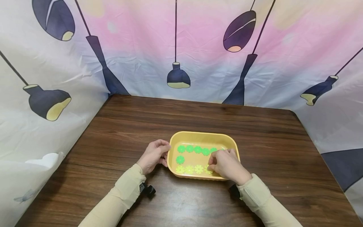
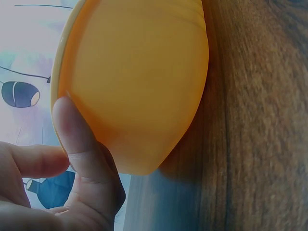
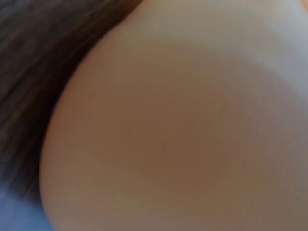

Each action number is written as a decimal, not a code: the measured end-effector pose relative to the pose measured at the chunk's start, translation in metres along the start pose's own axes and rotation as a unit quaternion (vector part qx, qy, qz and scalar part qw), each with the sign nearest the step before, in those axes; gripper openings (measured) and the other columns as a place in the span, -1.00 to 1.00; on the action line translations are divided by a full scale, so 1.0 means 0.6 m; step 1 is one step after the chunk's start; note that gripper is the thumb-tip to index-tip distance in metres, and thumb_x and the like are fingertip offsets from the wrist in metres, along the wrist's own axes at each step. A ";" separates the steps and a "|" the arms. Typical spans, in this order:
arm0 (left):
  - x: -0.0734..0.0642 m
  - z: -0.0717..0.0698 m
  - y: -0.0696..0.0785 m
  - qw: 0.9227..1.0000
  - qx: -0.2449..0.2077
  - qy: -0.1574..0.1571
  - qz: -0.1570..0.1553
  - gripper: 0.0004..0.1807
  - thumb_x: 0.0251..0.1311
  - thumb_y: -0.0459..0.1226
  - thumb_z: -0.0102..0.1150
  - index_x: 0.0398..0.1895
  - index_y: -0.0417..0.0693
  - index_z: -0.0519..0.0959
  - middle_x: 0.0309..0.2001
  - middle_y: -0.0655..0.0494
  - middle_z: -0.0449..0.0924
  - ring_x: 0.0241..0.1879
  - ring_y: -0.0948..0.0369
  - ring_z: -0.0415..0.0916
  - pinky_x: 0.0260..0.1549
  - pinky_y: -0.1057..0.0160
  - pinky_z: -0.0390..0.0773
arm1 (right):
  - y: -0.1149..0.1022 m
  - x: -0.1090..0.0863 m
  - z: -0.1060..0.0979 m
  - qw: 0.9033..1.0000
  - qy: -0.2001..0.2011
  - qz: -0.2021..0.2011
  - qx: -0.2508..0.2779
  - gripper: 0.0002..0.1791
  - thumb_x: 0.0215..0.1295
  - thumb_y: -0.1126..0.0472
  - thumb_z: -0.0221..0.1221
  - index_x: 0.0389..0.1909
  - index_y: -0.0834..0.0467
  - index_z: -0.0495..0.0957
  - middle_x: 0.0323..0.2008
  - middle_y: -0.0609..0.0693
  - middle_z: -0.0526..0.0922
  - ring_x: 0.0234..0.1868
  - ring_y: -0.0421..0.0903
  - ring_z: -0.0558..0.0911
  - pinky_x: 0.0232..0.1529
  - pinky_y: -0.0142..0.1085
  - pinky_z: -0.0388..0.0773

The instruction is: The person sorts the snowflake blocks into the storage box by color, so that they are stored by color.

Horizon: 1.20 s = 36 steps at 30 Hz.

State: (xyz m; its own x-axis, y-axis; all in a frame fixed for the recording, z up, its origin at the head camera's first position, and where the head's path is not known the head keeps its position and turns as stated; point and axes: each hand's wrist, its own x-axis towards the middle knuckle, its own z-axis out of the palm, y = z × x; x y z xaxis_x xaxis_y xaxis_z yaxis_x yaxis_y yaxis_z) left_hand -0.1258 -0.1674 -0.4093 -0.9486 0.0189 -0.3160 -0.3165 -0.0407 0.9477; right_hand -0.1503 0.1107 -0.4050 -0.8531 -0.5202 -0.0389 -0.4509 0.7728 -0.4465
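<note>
A yellow plastic tray (image 1: 204,135) sits on the table, with toothed, flower-shaped discs lying flat in it. Green discs (image 1: 198,149) line its far side, and one more green disc (image 1: 180,160) lies at the left. Along the near side runs a row of yellow discs (image 1: 189,170). My left hand (image 1: 154,155) pinches the tray's left rim, thumb (image 2: 77,127) outside against the wall. Over the tray's right part, my right hand (image 1: 227,164) pinches the rightmost visible yellow disc (image 1: 208,170) between thumb and fingertips. This hand hides the tray's right end; its wrist view is mostly blurred skin.
The tray stands near the middle of a dark wooden table (image 1: 141,123). A fabric backdrop (image 1: 141,47) printed with hanging lamps encloses the back and sides. A black wrist device (image 1: 148,190) sits below the left wrist.
</note>
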 end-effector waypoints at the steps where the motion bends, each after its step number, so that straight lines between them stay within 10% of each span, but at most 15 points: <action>1: 0.000 0.000 0.000 1.000 -0.001 0.000 0.000 -0.72 0.32 -0.36 0.05 -0.01 -0.39 0.36 -0.51 0.01 0.41 -0.64 0.23 0.40 -0.74 0.31 0.54 | -0.001 0.000 0.000 1.000 0.000 0.000 -0.002 -0.78 0.01 0.11 0.46 -0.61 -0.08 0.57 -0.63 -0.35 0.51 -0.47 -0.31 0.46 0.14 0.03 0.15; 26: -0.006 0.003 0.003 1.000 0.002 -0.001 0.000 -0.69 0.33 -0.36 0.05 0.03 -0.41 0.34 -0.52 0.02 0.41 -0.65 0.23 0.41 -0.73 0.30 0.54 | -0.007 -0.001 -0.004 1.000 0.013 -0.007 -0.007 -0.78 0.05 0.17 0.43 -0.64 -0.09 0.58 -0.63 -0.36 0.52 -0.49 -0.33 0.47 0.14 0.02 0.18; 36: -0.006 0.002 0.004 1.000 0.004 0.002 0.002 -0.70 0.33 -0.35 0.05 0.02 -0.40 0.36 -0.51 0.02 0.41 -0.64 0.23 0.41 -0.73 0.30 0.54 | 0.011 -0.022 -0.063 0.993 0.111 -0.030 0.005 -0.85 0.07 0.18 0.43 -0.51 -0.02 0.62 -0.62 -0.35 0.56 -0.54 -0.37 0.51 0.09 0.00 0.14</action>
State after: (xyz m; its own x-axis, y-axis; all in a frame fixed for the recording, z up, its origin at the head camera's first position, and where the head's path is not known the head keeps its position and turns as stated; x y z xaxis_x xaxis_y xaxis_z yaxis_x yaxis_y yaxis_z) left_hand -0.1231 -0.1666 -0.4060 -0.9497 0.0152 -0.3127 -0.3130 -0.0337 0.9491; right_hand -0.1519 0.1367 -0.3735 -0.8618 -0.4719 0.1860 -0.5016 0.7380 -0.4514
